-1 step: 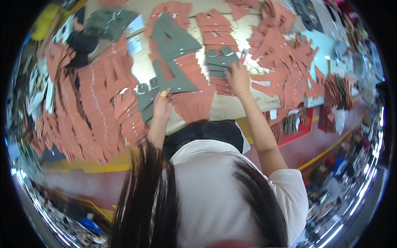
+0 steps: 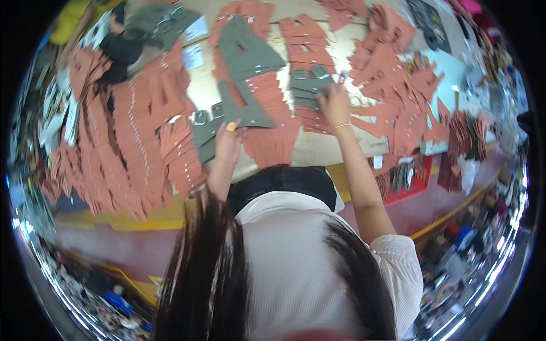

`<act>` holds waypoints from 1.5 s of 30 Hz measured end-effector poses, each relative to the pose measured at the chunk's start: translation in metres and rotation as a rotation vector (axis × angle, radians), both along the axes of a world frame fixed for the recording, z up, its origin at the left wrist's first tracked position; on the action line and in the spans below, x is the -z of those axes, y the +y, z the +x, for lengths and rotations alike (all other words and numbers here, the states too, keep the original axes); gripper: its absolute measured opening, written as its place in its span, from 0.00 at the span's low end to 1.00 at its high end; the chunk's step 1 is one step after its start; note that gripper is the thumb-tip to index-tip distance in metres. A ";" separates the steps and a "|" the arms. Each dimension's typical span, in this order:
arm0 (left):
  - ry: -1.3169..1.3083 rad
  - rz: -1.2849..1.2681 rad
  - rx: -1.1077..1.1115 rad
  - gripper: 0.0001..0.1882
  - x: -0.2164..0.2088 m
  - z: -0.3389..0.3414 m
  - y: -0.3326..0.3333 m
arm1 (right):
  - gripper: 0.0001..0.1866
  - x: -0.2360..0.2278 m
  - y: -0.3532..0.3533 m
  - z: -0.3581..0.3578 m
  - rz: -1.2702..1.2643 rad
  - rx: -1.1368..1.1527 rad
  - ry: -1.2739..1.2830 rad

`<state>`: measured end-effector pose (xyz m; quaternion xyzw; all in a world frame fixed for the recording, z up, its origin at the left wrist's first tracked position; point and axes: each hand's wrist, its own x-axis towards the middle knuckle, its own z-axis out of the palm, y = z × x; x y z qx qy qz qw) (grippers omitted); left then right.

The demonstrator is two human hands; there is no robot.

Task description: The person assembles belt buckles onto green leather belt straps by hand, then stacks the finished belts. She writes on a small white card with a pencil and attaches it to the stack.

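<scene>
Dark-green fabric pieces (image 2: 307,98) overlap salmon panels (image 2: 314,120) near the worktop's (image 2: 319,146) front edge, apparently staggered so each border shows. The right hand (image 2: 336,107) is at their right side, fingers bent; the left hand (image 2: 228,146), loosely curled, adjoins green panels (image 2: 205,133). Whether either grasps, I cannot tell.

Fabric (image 2: 256,116) on table (image 2: 324,149), crate (image 2: 420,184) probably below

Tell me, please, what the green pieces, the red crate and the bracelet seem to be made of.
Green pieces: most likely cloth with a matt finish; they lie flat in thin layers and show no shine.
Red crate: probably plastic, judging by its even, bright colour and stiff-looking rim.
Bracelet: perhaps metal, as it is thin and yellowish; too small to be sure.
</scene>
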<state>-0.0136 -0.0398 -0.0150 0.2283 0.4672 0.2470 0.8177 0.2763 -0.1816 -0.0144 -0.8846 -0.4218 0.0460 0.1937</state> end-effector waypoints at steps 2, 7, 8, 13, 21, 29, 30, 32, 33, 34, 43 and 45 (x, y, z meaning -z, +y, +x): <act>0.061 0.171 -0.007 0.15 -0.023 0.006 -0.010 | 0.21 0.009 0.012 0.020 -0.079 0.164 -0.038; -0.163 0.072 -0.183 0.21 -0.084 -0.002 -0.037 | 0.28 0.016 0.023 0.033 -0.243 0.222 0.062; -0.201 0.003 -0.226 0.21 -0.090 -0.008 -0.040 | 0.27 0.015 0.024 0.032 -0.260 0.217 0.054; -0.176 -0.220 -0.445 0.20 -0.100 -0.079 -0.037 | 0.22 -0.011 0.039 0.031 -0.300 0.215 0.156; -0.052 -0.136 -0.696 0.20 -0.094 -0.180 -0.051 | 0.16 -0.092 0.099 -0.061 0.043 -0.181 0.770; -0.073 -0.211 -0.685 0.20 -0.098 -0.178 -0.091 | 0.13 -0.020 0.174 -0.188 -0.175 -0.231 1.272; -0.113 -0.275 -0.711 0.19 -0.099 -0.178 -0.096 | 0.13 -0.007 0.177 -0.198 -0.211 -0.258 1.149; -0.095 -0.244 -0.733 0.19 -0.100 -0.176 -0.105 | 0.14 0.010 0.177 -0.208 -0.251 -0.313 0.931; -0.106 -0.239 -0.749 0.19 -0.100 -0.176 -0.109 | 0.15 0.014 0.176 -0.211 -0.256 -0.342 0.837; -0.074 -0.238 -0.761 0.19 -0.100 -0.177 -0.111 | 0.15 0.015 0.174 -0.213 -0.294 -0.334 0.738; -0.137 -0.292 -0.764 0.19 -0.093 -0.180 -0.109 | 0.21 0.001 0.160 -0.239 -0.120 -0.942 -0.270; -0.121 -0.257 -0.750 0.23 -0.093 -0.176 -0.104 | 0.20 0.009 0.163 -0.242 -0.118 -1.022 -0.328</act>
